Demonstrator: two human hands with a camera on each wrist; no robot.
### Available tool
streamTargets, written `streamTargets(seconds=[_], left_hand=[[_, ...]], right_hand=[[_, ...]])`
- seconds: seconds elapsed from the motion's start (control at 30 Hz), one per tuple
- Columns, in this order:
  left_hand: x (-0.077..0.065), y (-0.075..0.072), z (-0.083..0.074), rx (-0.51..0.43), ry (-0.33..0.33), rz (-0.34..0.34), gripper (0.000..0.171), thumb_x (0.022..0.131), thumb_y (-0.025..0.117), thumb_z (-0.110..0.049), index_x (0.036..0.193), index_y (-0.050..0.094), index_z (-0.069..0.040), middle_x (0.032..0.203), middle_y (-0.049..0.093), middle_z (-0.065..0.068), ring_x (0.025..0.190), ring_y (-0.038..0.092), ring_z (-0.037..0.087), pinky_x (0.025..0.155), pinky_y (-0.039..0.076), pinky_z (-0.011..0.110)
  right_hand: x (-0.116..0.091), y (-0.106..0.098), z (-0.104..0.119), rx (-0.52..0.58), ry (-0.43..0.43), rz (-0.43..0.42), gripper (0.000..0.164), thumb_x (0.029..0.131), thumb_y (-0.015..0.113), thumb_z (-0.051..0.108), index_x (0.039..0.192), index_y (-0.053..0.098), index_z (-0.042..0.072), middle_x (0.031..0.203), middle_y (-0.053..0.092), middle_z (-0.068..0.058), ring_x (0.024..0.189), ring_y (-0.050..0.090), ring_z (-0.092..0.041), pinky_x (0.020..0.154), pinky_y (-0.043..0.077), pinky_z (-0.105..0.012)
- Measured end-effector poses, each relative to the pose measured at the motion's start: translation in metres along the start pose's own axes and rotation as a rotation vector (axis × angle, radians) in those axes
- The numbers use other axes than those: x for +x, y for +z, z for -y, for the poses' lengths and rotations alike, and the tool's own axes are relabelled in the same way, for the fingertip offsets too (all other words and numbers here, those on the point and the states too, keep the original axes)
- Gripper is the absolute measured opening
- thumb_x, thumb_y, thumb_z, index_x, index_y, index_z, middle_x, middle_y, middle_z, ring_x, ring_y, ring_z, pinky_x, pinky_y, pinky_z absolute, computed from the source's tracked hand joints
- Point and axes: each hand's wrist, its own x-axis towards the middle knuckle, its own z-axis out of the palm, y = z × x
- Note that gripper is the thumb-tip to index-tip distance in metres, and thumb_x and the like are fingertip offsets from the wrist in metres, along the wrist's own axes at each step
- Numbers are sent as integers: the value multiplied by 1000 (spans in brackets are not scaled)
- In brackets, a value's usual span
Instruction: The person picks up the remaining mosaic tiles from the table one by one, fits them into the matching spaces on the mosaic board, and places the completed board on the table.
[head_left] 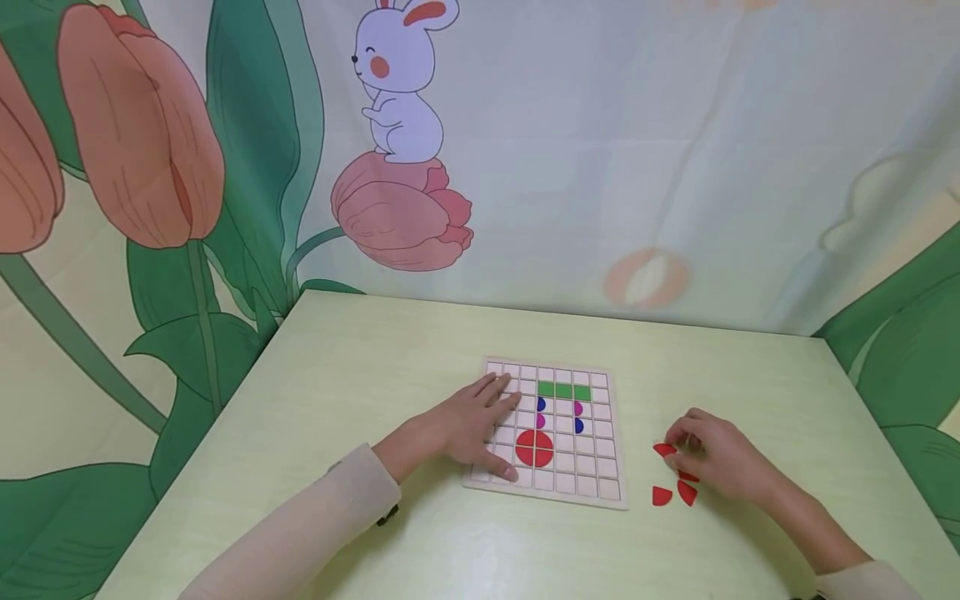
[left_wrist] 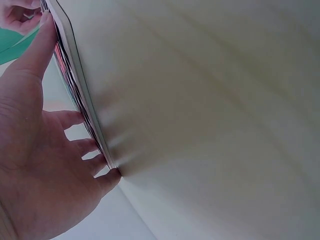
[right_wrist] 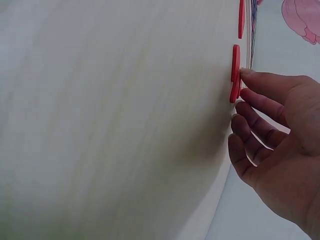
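A pale wooden board with a square grid lies on the table. On it are green squares, small blue and pink half-circles, and a red circle made of quarter pieces. My left hand rests spread over the board's left side, thumb near its lower edge. Right of the board, my right hand has its thumb and index fingertips at a red quarter-circle piece, which shows between them. The other fingers curl loosely. In the right wrist view, red pieces stand edge-on by the thumb.
More red quarter-circle pieces lie on the table just below the right hand, one partly under it. The pale table ends at the back against a curtain printed with tulips and a rabbit.
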Motion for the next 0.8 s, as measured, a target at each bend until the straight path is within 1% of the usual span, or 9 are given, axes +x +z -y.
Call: streamTargets(seconds=[0.1, 0.23, 0.4, 0.53, 0.67, 0.8], left_hand=[[0, -3, -2, 1, 2, 1, 126, 80, 63, -89, 172, 16, -17, 179, 4, 12, 164, 2, 33, 132, 12, 46], [0, -6, -2, 8, 7, 1, 125, 81, 63, -88, 172, 16, -16, 178, 4, 13, 164, 2, 34, 132, 12, 46], [0, -5, -1, 5, 3, 5, 126, 81, 63, -89, 172, 16, -15, 178, 3, 14, 164, 3, 35, 132, 12, 46], [0, -3, 0, -9, -4, 2, 126, 80, 63, -89, 172, 16, -16, 178, 2, 14, 164, 2, 34, 132, 12, 46], [0, -4, -1, -17, -4, 4, 126, 80, 64, -89, 172, 17, -16, 178, 3, 14, 164, 2, 34, 132, 13, 46], [0, -3, -2, -15, 1, 8, 127, 79, 63, -89, 172, 17, -16, 178, 4, 14, 164, 2, 34, 132, 13, 46]], right_hand=[[-1, 0, 1, 2, -8, -16, 18, 88, 88, 14, 100, 74, 13, 93, 60, 4, 87, 55, -17, 68, 53, -24], [-1, -1, 2, 9, -1, -29, 17, 89, 87, 14, 99, 73, 14, 94, 61, 4, 89, 56, -17, 74, 55, -26], [2, -1, 1, 38, 42, -16, 20, 90, 87, 14, 101, 71, 14, 98, 63, 2, 93, 59, -19, 78, 58, -27], [4, -1, -1, 78, 69, 1, 20, 92, 85, 13, 103, 68, 14, 97, 64, 1, 92, 59, -21, 76, 57, -25], [5, 1, 0, 130, 46, 20, 19, 93, 83, 10, 102, 67, 12, 91, 64, 1, 85, 59, -20, 71, 56, -24], [8, 3, 2, 148, 35, 18, 17, 93, 82, 8, 100, 68, 14, 87, 64, 1, 80, 59, -20, 66, 55, -24]])
